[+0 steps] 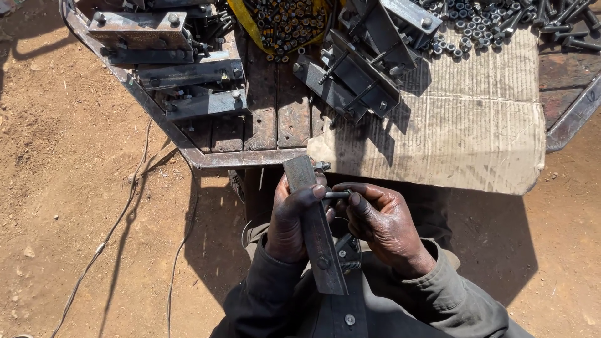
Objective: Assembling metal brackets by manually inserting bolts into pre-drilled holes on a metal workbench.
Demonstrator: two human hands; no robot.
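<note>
**Bolt into the bar: keep it square**

Dirt yard, steel bench (250, 156) at 12 o'clock w/ brackets (188, 75), nuts (285, 25), cardboard (463, 119). Left hand (291, 219) wraps the flat bar (313, 225), held upright at centre. Right hand (382, 219) pinches a bolt (337, 194) at the bar's 3 o'clock edge. Best: steady the bar, feed the bolt straight, no cross-threading.

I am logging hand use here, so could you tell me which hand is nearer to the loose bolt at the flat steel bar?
The right hand: its fingertips pinch the bolt. The left hand grips the steel bar just beside it, with its thumb next to the bolt.
</note>
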